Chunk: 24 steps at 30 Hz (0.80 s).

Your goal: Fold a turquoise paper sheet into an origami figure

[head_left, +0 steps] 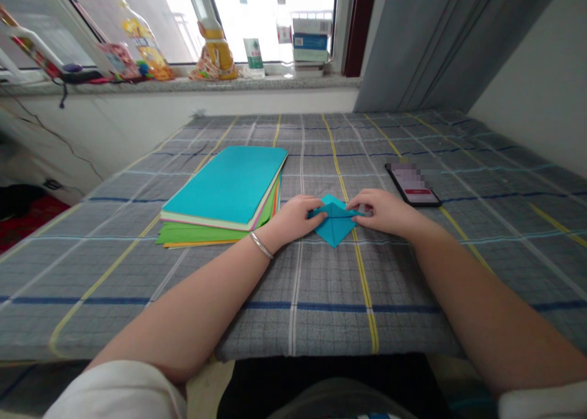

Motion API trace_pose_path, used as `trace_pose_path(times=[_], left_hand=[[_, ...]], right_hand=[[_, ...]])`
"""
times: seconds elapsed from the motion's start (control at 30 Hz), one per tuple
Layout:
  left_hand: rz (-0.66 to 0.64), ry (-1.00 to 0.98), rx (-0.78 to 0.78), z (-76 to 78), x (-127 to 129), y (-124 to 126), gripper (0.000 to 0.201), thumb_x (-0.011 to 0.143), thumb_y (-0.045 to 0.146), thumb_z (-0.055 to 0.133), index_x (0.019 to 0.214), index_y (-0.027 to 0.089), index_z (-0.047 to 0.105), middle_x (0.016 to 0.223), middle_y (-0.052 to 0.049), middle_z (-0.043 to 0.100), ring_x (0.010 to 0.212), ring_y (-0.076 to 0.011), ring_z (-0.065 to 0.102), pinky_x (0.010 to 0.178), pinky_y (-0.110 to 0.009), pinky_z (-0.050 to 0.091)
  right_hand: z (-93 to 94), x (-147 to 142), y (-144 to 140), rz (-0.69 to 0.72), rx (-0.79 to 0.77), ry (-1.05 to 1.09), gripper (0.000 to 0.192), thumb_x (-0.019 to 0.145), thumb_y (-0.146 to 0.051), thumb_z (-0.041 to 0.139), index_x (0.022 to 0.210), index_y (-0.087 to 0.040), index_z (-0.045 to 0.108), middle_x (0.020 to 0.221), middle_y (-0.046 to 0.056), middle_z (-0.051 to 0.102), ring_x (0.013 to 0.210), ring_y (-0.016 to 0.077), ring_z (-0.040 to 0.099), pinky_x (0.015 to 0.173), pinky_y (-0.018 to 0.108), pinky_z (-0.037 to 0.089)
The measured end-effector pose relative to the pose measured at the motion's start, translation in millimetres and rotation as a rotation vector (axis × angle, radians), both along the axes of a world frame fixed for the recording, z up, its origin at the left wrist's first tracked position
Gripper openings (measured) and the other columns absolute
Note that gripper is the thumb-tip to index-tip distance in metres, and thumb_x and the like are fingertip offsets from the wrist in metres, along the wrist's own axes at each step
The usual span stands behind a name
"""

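Note:
A small folded piece of teal paper (336, 226) lies on the grey plaid cloth, its lower corner pointing toward me. My left hand (293, 218) presses on its left side, fingers on the fold, a silver bangle on the wrist. My right hand (383, 211) pinches its right edge with thumb and fingertips. Both hands rest on the cloth.
A stack of coloured paper sheets (227, 194), teal on top, lies left of my hands. A phone (414, 185) lies to the right. The windowsill (183, 84) at the back holds bottles, snack bags and boxes. A grey curtain (440, 40) hangs at the right.

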State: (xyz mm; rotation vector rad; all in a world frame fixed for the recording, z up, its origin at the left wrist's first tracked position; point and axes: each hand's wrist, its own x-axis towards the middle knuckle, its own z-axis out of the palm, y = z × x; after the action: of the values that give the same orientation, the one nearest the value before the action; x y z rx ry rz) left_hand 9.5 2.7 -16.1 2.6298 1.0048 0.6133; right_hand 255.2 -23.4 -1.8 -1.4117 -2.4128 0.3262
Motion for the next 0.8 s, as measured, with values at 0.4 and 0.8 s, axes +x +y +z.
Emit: trace_pose_path(times=[0.4,0.8], left_hand=[[0.128,0.112,0.155,-10.7,15,-2,0.023,0.088,0.040,0.065,0.100,0.024,0.074,0.102,-0.004,0.072,0.099,-0.0219,0.063,0.090,-0.036,0.047],[0.080,0.121,0.203,-6.9,13,-1,0.019,0.086,0.038,0.067,0.090,0.019,0.073,0.099,-0.006,0.068,0.094,-0.0223,0.060,0.087,-0.037,0.046]], right_hand=[[6.5,-32,-16,-0.077,0.192,-0.150,0.016,0.086,-0.030,0.060,0.097,-0.025,0.071,0.094,0.002,0.072,0.088,0.0197,0.063,0.068,0.029,0.039],[-2.8,-26,-5,-0.044,0.097,-0.056,0.023,0.091,-0.036,0.055,0.082,-0.022,0.070,0.082,0.003,0.069,0.079,0.0176,0.060,0.069,0.028,0.038]])
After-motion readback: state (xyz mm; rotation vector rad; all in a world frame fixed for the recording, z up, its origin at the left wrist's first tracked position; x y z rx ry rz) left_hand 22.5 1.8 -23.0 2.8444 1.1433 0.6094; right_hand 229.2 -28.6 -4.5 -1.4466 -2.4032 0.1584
